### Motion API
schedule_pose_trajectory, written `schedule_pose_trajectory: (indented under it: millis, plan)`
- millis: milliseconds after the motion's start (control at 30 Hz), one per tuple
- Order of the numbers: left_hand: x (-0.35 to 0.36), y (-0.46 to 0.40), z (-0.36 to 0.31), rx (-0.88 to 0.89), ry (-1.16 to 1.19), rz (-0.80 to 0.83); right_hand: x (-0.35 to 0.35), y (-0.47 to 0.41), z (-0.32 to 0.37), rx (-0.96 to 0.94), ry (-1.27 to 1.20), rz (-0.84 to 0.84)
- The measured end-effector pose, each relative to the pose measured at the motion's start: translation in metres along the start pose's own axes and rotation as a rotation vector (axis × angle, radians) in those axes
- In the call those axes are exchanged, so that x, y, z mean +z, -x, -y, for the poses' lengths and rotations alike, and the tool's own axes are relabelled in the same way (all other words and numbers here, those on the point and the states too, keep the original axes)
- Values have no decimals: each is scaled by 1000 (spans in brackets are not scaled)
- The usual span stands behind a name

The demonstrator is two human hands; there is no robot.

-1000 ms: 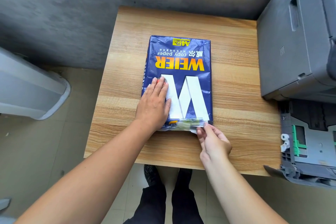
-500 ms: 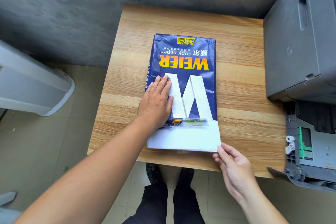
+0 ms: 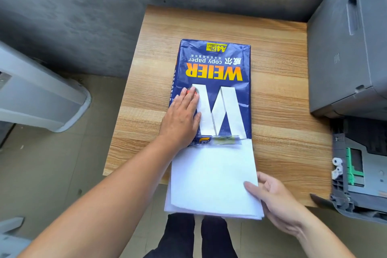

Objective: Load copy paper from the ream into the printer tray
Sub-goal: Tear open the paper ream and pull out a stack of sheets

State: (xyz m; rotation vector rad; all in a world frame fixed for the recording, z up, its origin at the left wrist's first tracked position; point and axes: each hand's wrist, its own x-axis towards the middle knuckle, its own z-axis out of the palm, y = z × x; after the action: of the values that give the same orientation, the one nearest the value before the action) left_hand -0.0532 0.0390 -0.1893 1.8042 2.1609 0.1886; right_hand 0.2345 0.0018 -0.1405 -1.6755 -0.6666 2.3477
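Observation:
A blue ream of copy paper (image 3: 217, 81) lies on the wooden table (image 3: 276, 94), its open end toward me. My left hand (image 3: 182, 119) presses flat on the wrapper's near left part. A white stack of sheets (image 3: 211, 180) sticks halfway out of the wrapper and overhangs the table's front edge. My right hand (image 3: 274, 201) grips that stack at its near right corner, thumb on top. The printer's paper tray (image 3: 360, 169) is pulled out at the right, with green guides inside.
The grey printer (image 3: 347, 48) stands on the table's right side, above the tray. A white-grey appliance (image 3: 37, 98) sits on the floor at the left. A grey wall runs behind the table. My legs show under the table's front edge.
My right hand has drawn the sheets out of the wrapper toward me, from just a sliver to about half their length. My left hand stayed pressed on the ream.

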Motion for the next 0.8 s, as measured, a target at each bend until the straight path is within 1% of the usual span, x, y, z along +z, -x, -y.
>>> schedule_pose_trajectory:
  millis: [33, 67, 200, 267, 433, 533, 600, 667, 700, 733, 767, 800]
  plan:
    - [1, 0, 0, 2, -3, -2, -2, 3, 0, 41, 5, 40]
    - [1, 0, 0, 3, -4, 0, 0, -1, 2, 51, 20, 41]
    - [3, 2, -2, 2, -1, -10, 25, -33, 17, -95, 155, -117]
    - [4, 1, -2, 7, -1, -8, 30, -34, 15, -136, 188, -135]
    - [7, 1, 4, 13, -23, -7, 6, 22, -15, -35, 156, -48]
    - [-1, 6, -3, -31, 44, 4, -11, 64, -24, -67, 252, 12]
    - [-15, 26, -20, -180, 255, -11, -22, 87, -21, -110, 334, -6]
    - [-38, 65, -49, -383, 655, -38, -35, 110, -12, -166, 331, -78]
    - [-54, 89, -72, -469, 898, -1, -44, 120, -7, -196, 322, -117]
    - [-69, 110, -95, -525, 1128, 71, -51, 130, 0, -228, 324, -141]
    - [-78, 129, -117, -538, 1293, 157, -58, 138, 5, -255, 339, -160]
    - [-79, 144, -136, -513, 1361, 214, -62, 146, 12, -284, 344, -179]
